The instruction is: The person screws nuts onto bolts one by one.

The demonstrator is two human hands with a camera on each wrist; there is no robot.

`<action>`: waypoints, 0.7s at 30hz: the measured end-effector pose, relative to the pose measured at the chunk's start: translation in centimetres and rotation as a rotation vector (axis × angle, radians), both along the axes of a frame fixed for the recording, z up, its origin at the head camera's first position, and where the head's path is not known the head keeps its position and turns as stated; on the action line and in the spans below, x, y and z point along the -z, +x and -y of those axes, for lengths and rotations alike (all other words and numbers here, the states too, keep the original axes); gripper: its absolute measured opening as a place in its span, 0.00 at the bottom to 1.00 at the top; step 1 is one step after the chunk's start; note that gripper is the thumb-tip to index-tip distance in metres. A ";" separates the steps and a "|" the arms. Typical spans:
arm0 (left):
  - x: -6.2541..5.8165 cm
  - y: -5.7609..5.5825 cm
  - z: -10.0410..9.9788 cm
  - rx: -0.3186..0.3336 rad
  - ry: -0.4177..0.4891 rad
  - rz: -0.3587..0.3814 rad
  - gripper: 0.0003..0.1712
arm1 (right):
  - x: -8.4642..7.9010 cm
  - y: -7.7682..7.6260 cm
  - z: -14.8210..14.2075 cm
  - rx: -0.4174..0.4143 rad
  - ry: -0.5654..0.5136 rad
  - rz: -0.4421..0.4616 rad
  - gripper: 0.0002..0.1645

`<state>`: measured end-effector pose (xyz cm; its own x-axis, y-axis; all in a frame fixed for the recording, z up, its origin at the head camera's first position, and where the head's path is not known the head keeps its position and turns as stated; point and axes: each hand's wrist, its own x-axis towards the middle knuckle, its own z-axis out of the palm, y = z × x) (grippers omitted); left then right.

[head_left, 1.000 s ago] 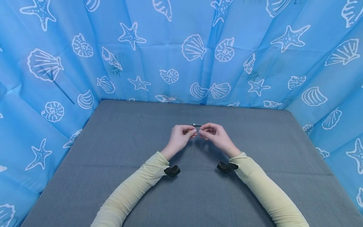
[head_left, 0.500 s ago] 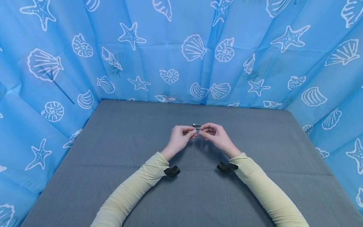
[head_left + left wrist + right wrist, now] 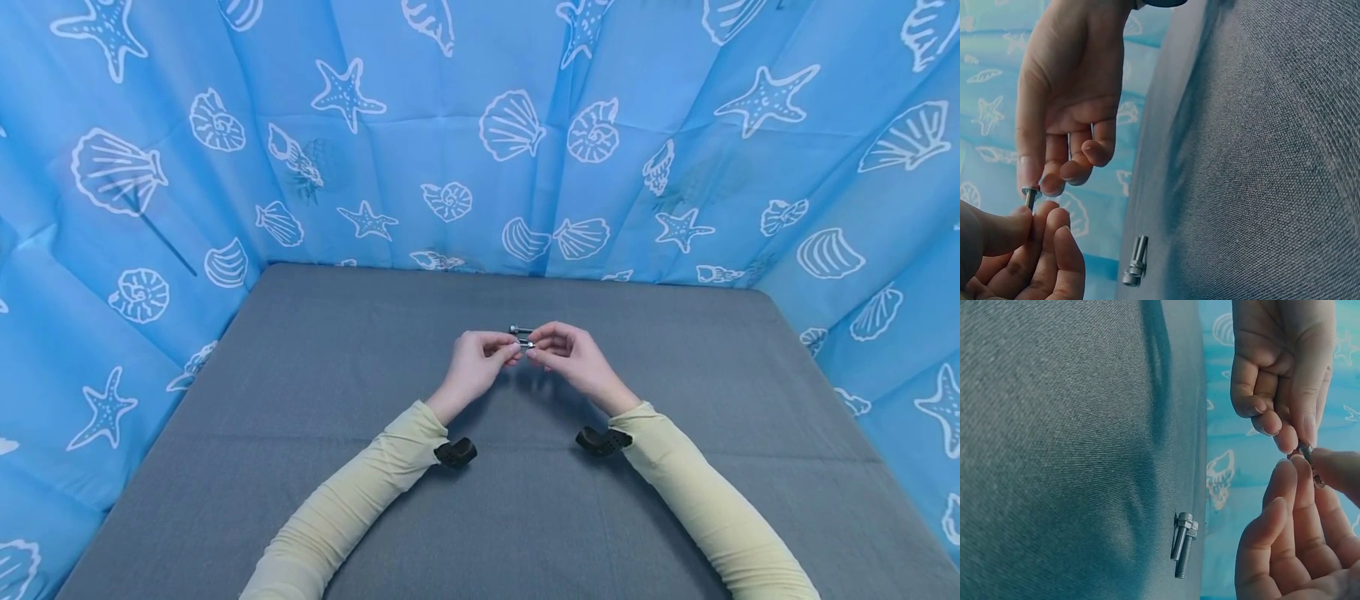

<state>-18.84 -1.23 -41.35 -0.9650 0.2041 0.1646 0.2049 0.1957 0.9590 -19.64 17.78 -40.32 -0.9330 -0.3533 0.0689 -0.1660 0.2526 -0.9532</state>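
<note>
My left hand (image 3: 480, 367) pinches a small metal bolt (image 3: 1030, 201) between thumb and fingers, above the table. At the bolt's other end, the fingertips of my right hand (image 3: 573, 367) are around a small nut (image 3: 530, 344). In the left wrist view, the right thumb lies against the nut, its other fingers loosely curled. The right wrist view shows the bolt's thread between the two hands' fingertips, with the nut partly hidden by the right fingers. Beyond the hands, two more bolts (image 3: 1182, 540) with nuts lie side by side on the table.
A grey cloth-covered table (image 3: 495, 517) lies under both arms. Blue curtains (image 3: 450, 150) printed with shells and starfish hang along its back and sides. Each wrist carries a black camera mount (image 3: 456, 452).
My right index finger has lifted slightly and spread from the thumb, so more of the nut shows. The left hand has stayed in place with the bolt.
</note>
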 end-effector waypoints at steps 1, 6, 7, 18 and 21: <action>0.0 0.0 0.0 0.001 0.000 0.000 0.09 | -0.1 0.0 0.0 0.002 0.005 0.001 0.14; -0.1 0.0 0.0 0.001 -0.008 -0.006 0.09 | -0.2 0.0 0.0 0.002 0.057 0.036 0.14; -0.1 0.0 0.0 0.000 -0.009 -0.009 0.09 | -0.2 0.0 0.0 0.002 0.066 0.044 0.14; -0.1 0.1 -0.1 0.002 0.008 0.004 0.08 | 0.0 -0.2 -0.2 -0.005 0.008 -0.007 0.15; -0.1 0.1 -0.1 0.001 0.007 -0.001 0.08 | -0.1 -0.1 -0.1 -0.007 0.017 -0.004 0.13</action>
